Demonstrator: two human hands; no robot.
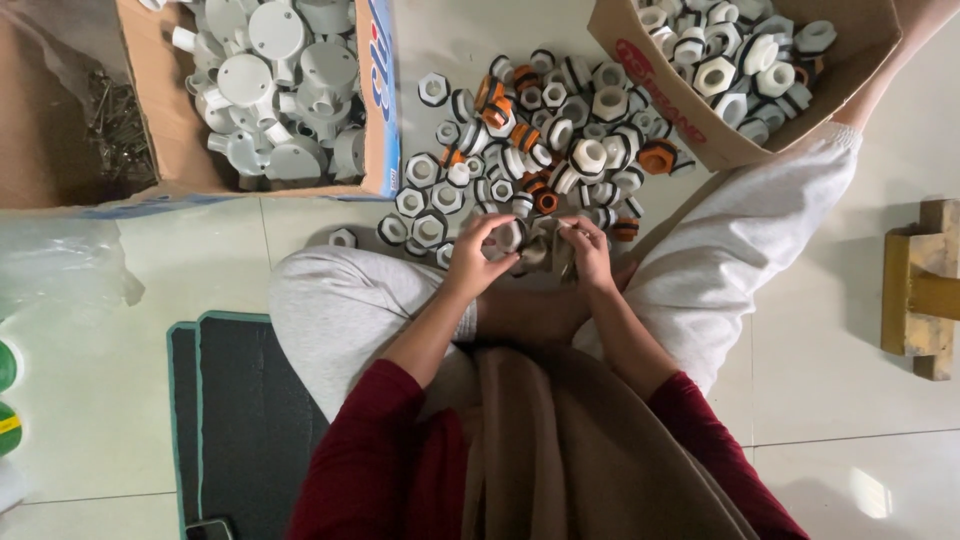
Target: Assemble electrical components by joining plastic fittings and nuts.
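Observation:
I sit cross-legged on a tiled floor. My left hand (474,255) pinches a small white plastic fitting (510,236) just above my crossed legs. My right hand (590,250) is closed on another small fitting piece (562,240) right beside it, the two hands almost touching. In front of my hands lies a pile of loose fittings (545,150): white hexagonal nuts with black rings and a few orange ones.
A cardboard box (380,150) of grey round junction boxes stands at the upper left. Another cardboard box (660,100) of white fittings is at the upper right. A yellow wooden stool (920,290) stands at the right, a dark mat (240,400) at the lower left.

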